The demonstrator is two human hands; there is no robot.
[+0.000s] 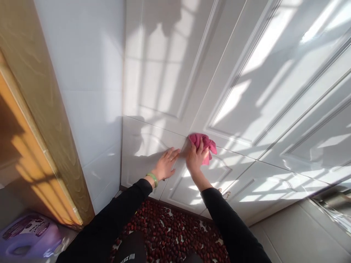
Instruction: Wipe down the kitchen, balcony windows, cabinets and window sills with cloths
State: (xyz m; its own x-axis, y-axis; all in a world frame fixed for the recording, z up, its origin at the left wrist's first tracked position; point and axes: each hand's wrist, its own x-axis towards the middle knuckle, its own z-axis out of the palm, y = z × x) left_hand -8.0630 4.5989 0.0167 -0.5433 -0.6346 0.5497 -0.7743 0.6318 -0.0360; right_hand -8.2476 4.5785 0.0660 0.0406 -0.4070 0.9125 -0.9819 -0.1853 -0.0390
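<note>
My right hand [195, 157] presses a crumpled pink cloth [206, 143] against the white cabinet doors [164, 146], at the seam where the tall upper doors meet the short lower ones. Its fingers curl over the cloth. To the left, my left hand [165, 163] lies against a lower door with fingers stretched out and nothing in them. A green bangle [153, 179] circles that wrist, and a ring sits on one finger. Both arms wear black sleeves.
Dark red, date-like fruits [170, 233] cover the floor mat below. Ornate handles [225, 193] project from the lower doors. At left are a tiled wall [90, 109], a wooden door frame [49, 95] and a purple detergent jug [30, 235].
</note>
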